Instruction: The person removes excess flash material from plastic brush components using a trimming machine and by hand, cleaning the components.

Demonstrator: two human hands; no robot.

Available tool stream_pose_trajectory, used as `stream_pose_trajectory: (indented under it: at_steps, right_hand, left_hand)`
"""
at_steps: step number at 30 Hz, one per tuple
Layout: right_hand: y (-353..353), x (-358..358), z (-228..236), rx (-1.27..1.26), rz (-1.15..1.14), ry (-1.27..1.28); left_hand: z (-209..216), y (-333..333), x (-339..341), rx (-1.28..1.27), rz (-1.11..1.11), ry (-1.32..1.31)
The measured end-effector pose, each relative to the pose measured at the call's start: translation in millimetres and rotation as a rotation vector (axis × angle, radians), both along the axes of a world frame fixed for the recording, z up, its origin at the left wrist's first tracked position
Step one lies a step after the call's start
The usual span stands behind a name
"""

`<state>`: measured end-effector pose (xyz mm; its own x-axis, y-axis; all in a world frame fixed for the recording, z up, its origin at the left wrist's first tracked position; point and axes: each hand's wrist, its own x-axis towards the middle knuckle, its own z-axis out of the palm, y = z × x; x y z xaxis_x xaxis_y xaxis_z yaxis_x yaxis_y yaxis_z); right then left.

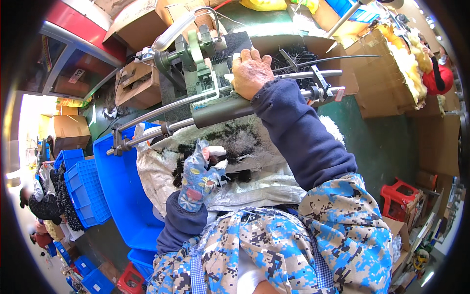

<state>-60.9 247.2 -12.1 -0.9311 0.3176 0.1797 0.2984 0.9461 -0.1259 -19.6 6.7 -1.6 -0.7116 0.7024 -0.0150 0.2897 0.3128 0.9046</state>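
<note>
My right hand (252, 73) is bare and reaches over the round metal rail (205, 98) of a green-grey bench machine (196, 54). Its fingers bend downward beside black bristles (293, 54); whatever lies under them is hidden. A thick dark grey tube (225, 111) runs along the lower rail, just below this hand. My left hand (201, 169) wears a worn, blue patterned covering with light-coloured fingertips. It is held over a white woven sack cloth (264, 171) strewn with black bristle bits. Its index finger and thumb stand apart, the other fingers loosely curled.
A large blue bin (129, 196) stands left of the cloth, beside more blue crates (88, 191). Cardboard boxes (382, 73) sit at the right and behind the machine. A red stool (399, 198) is at the far right. Other people (44, 201) are at the left edge.
</note>
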Motion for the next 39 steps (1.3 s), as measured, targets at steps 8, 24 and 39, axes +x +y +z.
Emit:
stream_pose_trajectory:
  at_steps: [8,24,39]
  right_hand:
    - [-45.5,-25.7,8.5,-0.145,0.052,-0.052]
    - [39.6,-11.5,20.8,0.126,-0.090,0.058]
    - [-79.9,107.7,23.9,-0.840,0.587,0.106]
  left_hand:
    - [-3.2,-14.9,3.8,-0.036,0.070,0.083]
    - [0.6,-12.0,-6.3,0.013,0.097,-0.036]
    - [6.3,7.4,6.4,0.139,0.292,-0.190]
